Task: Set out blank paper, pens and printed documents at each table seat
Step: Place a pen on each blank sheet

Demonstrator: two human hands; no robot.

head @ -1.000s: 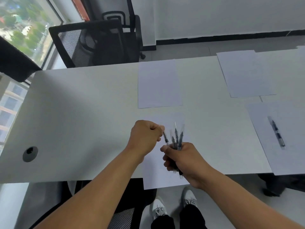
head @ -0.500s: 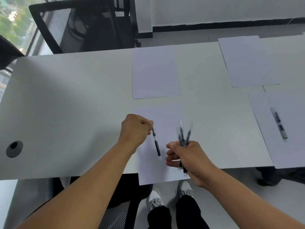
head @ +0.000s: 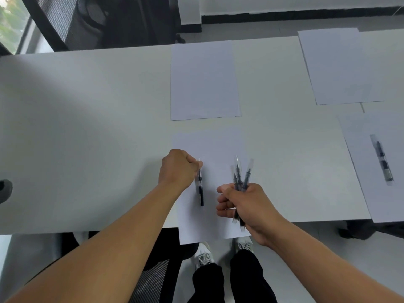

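Note:
My left hand [head: 178, 168] pinches a single black pen [head: 200, 190] near its tip and holds it low over the near blank sheet [head: 209, 147], which overhangs the table's front edge. Just to the right, my right hand [head: 244, 206] grips a bundle of pens [head: 240, 176] that fan upward from the fist. Another blank sheet [head: 204, 79] lies across the table. A third sheet [head: 341, 64] is at the far right. A fourth sheet [head: 369, 171] at the near right has a pen [head: 382, 160] lying on it.
The white table [head: 76, 127] has a round cable hole [head: 4, 190] at its left edge. A black mesh office chair [head: 105, 20] stands at the far side. Another chair [head: 148, 281] is under the near edge by my feet.
My left hand drew one pen out of the bundle, carried it left and lowered it towards the near sheet. The right hand stayed put with the remaining pens.

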